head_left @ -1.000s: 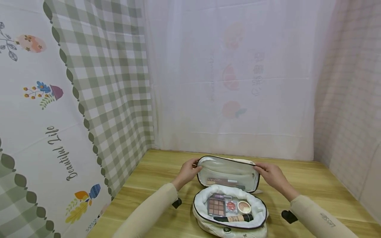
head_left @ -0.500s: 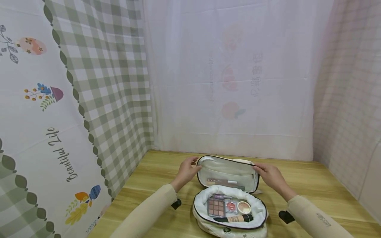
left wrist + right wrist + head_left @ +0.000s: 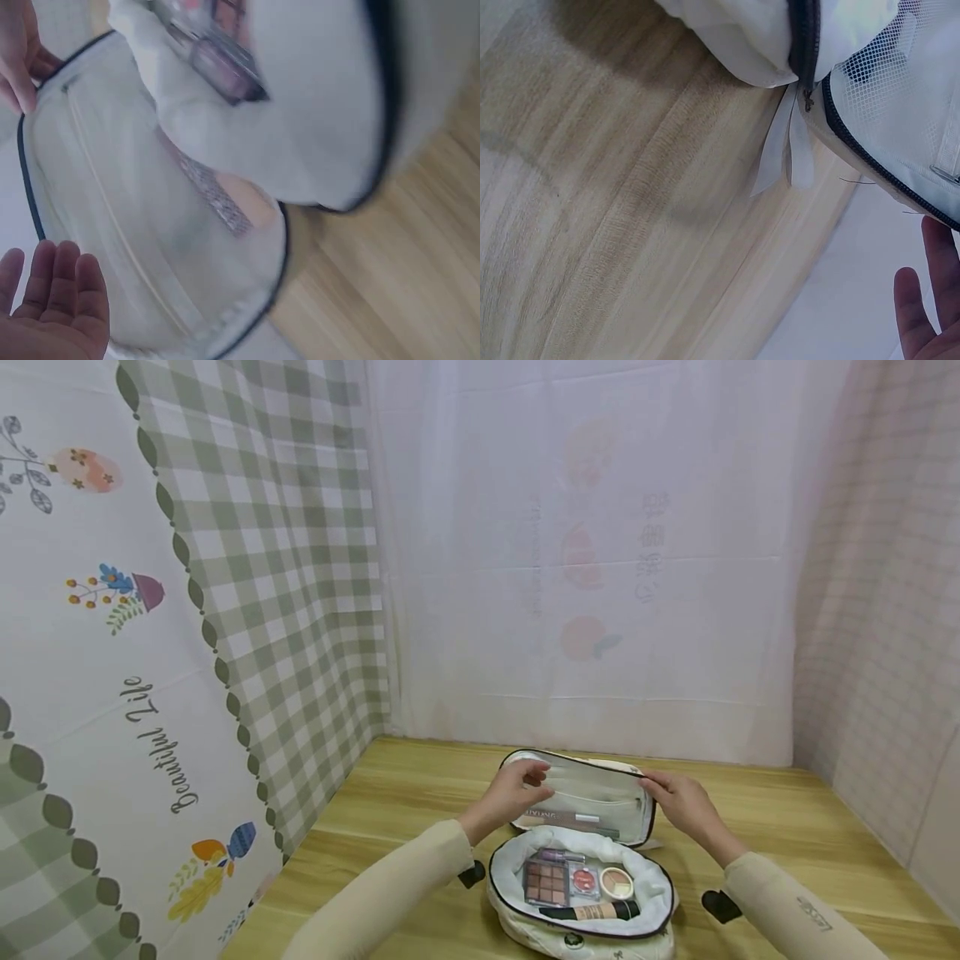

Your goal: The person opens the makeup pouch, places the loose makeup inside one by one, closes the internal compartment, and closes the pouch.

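A cream makeup bag with dark zip edging stands unzipped in the head view, its lid raised behind it. My right hand pinches the lid's upper right edge between thumb and fingers. In front of the lid's left part is my left hand, holding nothing; in the left wrist view its fingers are nearly straight, beside the lid's edge. Inside the bag lie an eyeshadow palette, a small red compact, a round three-shade compact, a black-capped foundation tube and a purple tube.
The lid's inner pocket holds slim items, partly hidden. White ribbon ends hang at the bag's zip end in the right wrist view. The wooden table is bounded by a checked curtain at left and a white cloth behind.
My left hand has let go of the lid's left edge and moved right, across the lid's front. The right hand keeps its grip on the lid.
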Demonstrator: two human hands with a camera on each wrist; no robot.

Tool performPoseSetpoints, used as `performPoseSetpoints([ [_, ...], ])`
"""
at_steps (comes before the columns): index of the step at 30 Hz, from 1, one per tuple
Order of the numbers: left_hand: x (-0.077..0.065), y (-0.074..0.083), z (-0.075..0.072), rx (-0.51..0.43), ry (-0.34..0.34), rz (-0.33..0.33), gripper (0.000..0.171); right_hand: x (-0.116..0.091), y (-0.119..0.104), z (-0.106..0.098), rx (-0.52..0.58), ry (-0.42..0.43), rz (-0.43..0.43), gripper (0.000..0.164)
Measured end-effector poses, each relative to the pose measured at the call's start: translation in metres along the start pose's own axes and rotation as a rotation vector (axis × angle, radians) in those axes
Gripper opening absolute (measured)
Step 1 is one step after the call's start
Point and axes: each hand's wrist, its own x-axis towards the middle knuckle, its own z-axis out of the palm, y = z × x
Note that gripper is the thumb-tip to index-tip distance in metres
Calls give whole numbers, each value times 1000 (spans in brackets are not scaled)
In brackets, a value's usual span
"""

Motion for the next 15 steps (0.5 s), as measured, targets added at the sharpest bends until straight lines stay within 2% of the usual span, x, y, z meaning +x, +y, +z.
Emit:
performPoseSetpoints([
  [8,14,30,32,-32,-134,31,41,1,0,-1,1,-5,9,35],
  [15,25,41,60,-4,-195,45,36,3,0,-1,6,-37,47,40],
])
